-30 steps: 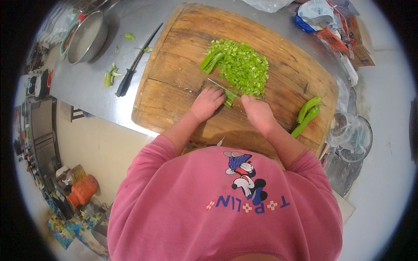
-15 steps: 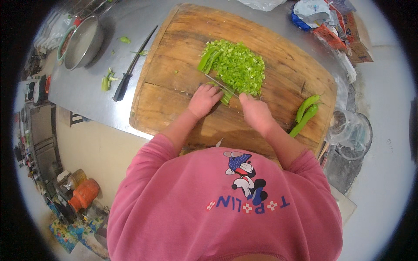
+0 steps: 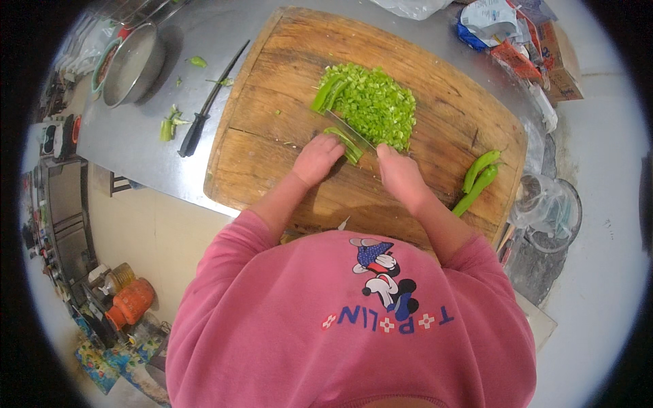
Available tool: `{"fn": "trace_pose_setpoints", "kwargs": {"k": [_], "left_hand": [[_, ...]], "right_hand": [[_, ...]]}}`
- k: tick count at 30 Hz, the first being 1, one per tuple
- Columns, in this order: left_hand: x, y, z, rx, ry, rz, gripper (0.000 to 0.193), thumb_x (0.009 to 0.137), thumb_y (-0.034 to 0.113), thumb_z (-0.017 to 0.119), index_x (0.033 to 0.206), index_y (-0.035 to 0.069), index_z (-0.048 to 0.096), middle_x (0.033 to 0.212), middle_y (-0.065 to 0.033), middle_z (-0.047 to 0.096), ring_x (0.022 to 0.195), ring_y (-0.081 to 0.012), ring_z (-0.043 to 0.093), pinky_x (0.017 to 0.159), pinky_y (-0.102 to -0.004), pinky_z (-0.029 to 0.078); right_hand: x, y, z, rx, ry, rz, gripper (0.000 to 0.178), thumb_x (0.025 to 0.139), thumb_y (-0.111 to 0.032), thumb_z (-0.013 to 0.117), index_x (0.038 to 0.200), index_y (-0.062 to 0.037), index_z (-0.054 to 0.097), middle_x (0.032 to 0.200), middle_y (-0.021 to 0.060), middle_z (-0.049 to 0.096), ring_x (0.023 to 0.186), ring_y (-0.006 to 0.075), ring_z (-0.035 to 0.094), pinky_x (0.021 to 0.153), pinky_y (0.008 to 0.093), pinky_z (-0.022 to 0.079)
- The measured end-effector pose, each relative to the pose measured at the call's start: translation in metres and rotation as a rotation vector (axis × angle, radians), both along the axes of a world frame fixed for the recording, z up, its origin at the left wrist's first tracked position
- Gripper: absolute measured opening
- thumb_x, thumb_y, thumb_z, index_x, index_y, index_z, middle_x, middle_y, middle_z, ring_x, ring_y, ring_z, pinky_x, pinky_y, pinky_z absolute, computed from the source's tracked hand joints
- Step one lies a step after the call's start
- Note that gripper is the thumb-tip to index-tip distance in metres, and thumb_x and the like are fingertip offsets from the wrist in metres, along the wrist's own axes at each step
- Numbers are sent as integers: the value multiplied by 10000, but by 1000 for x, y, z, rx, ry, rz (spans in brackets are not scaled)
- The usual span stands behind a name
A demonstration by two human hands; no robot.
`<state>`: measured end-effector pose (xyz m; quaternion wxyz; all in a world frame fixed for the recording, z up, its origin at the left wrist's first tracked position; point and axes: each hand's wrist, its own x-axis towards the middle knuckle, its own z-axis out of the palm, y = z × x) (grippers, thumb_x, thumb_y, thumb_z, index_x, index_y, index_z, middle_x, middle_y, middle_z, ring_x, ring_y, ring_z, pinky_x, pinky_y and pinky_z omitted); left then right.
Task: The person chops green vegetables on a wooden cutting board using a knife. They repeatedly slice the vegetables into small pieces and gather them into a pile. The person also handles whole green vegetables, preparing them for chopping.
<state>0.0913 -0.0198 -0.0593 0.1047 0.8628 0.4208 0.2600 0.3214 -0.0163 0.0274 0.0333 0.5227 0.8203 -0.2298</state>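
My right hand (image 3: 400, 174) is closed around the handle of a knife (image 3: 354, 132), whose blade slants up and to the left. Beside the blade, my left hand (image 3: 318, 160) holds strips of green pepper (image 3: 350, 151) down on the wooden cutting board (image 3: 272, 163) with its fingertips curled. Just beyond the knife lies a heap of chopped green pepper (image 3: 381, 102). Longer pepper pieces (image 3: 328, 93) rest at the heap's left edge. Two whole green peppers (image 3: 479, 187) lie near the board's right side.
Left of the board, a black-handled sharpening rod (image 3: 211, 102) lies on the metal table (image 3: 149, 149) near pepper scraps (image 3: 170, 126). A metal bowl (image 3: 136, 66) stands at the far left. Bags (image 3: 490, 24) and a cardboard box (image 3: 559, 61) sit at the far right.
The knife blade has tilted and shifted slightly away from the strips, toward the chopped heap. My left hand stays on the strips.
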Motion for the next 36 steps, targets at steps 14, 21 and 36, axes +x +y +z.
{"fn": "trace_pose_setpoints", "kwargs": {"k": [14,21,36], "left_hand": [[-4,-10,5,41,61,34,267,742,121,614,1002,63,635,1043,-119,599,1003,-310,564,856,-406,481],[0,-1,-3,-12,8,11,231,755,101,607,980,68,647,1000,-103,597,920,-303,563,771,-396,489],[2,-7,-3,-10,45,22,244,741,123,623,977,59,632,994,-101,601,951,-305,569,795,-407,478]], "right_hand": [[-12,-2,-13,-16,-24,-49,143,867,-17,468,1009,-11,469,928,238,638,802,424,657,687,508,529],[-11,-10,3,-2,-47,1,144,869,-18,469,1013,-17,470,921,245,634,793,412,661,675,505,529],[-12,-11,2,-61,-25,-34,137,864,-22,486,1000,-6,470,899,245,637,816,426,654,695,507,525]]}}
